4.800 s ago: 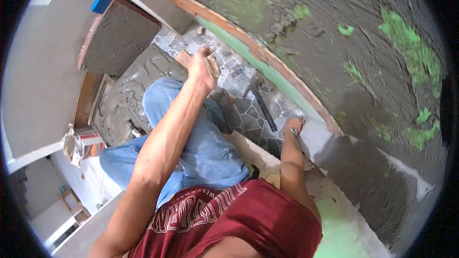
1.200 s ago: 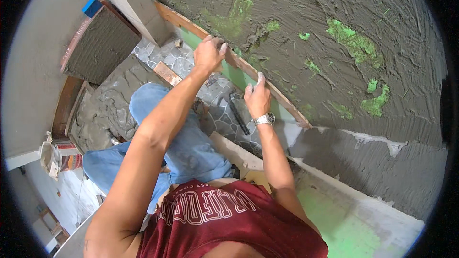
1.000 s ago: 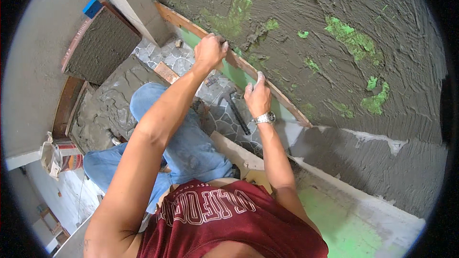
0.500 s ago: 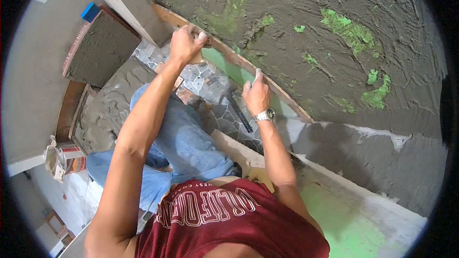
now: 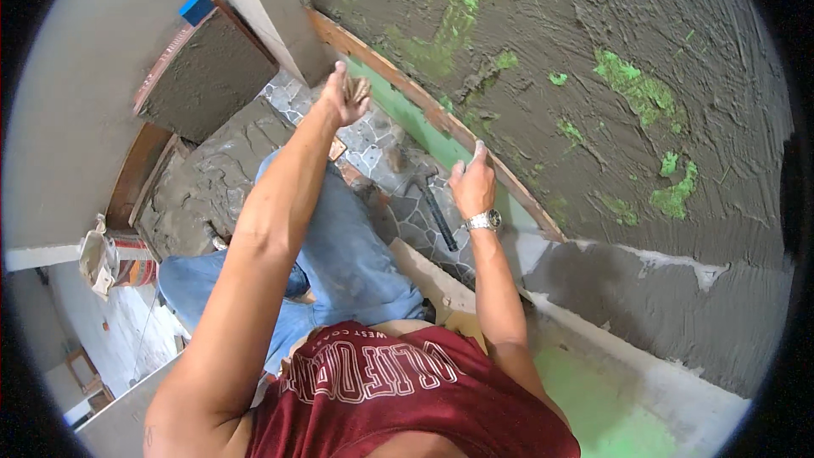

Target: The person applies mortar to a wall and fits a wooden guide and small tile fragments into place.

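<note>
A long wooden strip [image 5: 415, 93] runs along the foot of the mortar-coated wall [image 5: 644, 93], above a green band [image 5: 390, 114]. My left hand [image 5: 346, 97] is raised just short of the strip, closed on a small light-brown wooden block [image 5: 360, 95]. Farther right, my right hand [image 5: 473, 182], with a watch at the wrist, grips the strip with forefinger up along it; some fingertips are hidden. Below it a dark hammer [image 5: 437, 216] lies on the stone-patterned floor [image 5: 377, 153], near another wooden piece [image 5: 337, 148] beside my knee.
At left, a mound of wet mortar [image 5: 203, 182] lies beside my bent legs. A mortar-covered board [image 5: 203, 72] with a blue block [image 5: 195, 7] on top stands against the grey wall [image 5: 85, 119]. A bucket with a sack [image 5: 127, 267] sits lower left; a pale ledge [image 5: 627, 360] runs lower right.
My left hand has drawn leftward and down off the wooden strip, keeping the small block. My right hand remains on the strip. The view has shifted slightly.
</note>
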{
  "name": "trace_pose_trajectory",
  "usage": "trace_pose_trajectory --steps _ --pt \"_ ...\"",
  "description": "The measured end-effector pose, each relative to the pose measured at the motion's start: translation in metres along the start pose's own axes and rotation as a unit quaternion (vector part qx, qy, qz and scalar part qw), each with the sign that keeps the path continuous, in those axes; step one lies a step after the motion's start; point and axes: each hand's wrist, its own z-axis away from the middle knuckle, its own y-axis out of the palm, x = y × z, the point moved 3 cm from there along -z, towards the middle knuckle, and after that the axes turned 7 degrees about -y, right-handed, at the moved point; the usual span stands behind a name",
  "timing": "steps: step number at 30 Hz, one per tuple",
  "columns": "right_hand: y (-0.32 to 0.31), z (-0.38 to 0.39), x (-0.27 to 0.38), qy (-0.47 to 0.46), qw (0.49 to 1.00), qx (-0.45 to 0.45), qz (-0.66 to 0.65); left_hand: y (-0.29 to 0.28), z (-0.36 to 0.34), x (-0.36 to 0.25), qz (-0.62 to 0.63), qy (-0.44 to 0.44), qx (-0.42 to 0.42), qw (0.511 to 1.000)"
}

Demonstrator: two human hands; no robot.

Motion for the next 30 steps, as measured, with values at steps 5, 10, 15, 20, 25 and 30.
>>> trace_pose_trajectory --steps 5,10,15,20,25,30 --pt "0.007 0.000 -0.001 -0.034 0.999 -0.005 0.010 0.012 0.010 -0.004 -0.102 -0.011 0.186 0.977" --pt "0.006 -0.001 -0.004 -0.024 1.000 0.003 0.013 0.037 0.021 0.017 -0.116 0.149 0.149 0.971" --pt "0.001 0.000 -0.006 -0.027 1.000 -0.015 0.004 0.063 0.049 0.026 -0.191 0.235 0.139 0.943" --pt "0.001 0.000 -0.001 -0.009 0.999 0.025 0.019 0.074 0.041 0.035 -0.460 0.372 0.152 0.792" --pt "0.000 0.001 0.003 -0.019 0.998 0.041 0.039 0.086 0.026 0.045 -0.485 0.460 0.152 0.728" --pt "0.001 0.002 -0.004 -0.006 0.998 0.038 0.043 0.100 0.037 0.061 -0.554 0.551 0.133 0.610"
